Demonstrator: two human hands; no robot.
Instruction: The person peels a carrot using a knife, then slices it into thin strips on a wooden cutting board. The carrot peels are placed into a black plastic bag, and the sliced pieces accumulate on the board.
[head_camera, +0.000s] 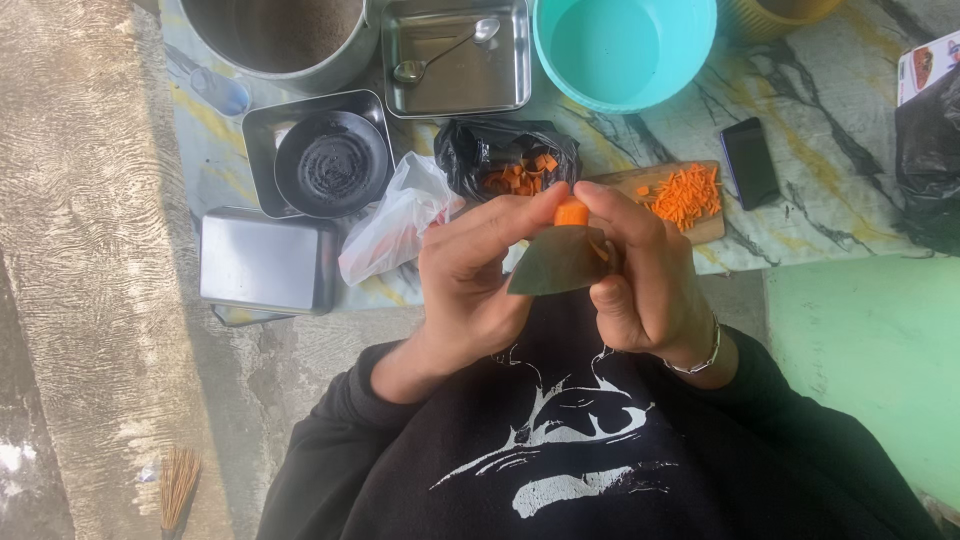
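Carrot piece held between both hands, cut with a wide blade.

The left hand (465, 285) grips the carrot piece (572, 213) with its fingertips to keep it steady; the right hand (645, 280) closes around the knife blade (560, 262) just under it, above the wooden board (640, 180) with carrot shreds (688, 193).

1 head-worn view, looking steeply down, close over both hands at chest height, marble counter (800, 110) beyond

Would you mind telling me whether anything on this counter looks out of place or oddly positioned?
The wooden cutting board with shredded carrot juts over the counter edge, and a dark phone lies right beside the food. Nothing looks spilled.
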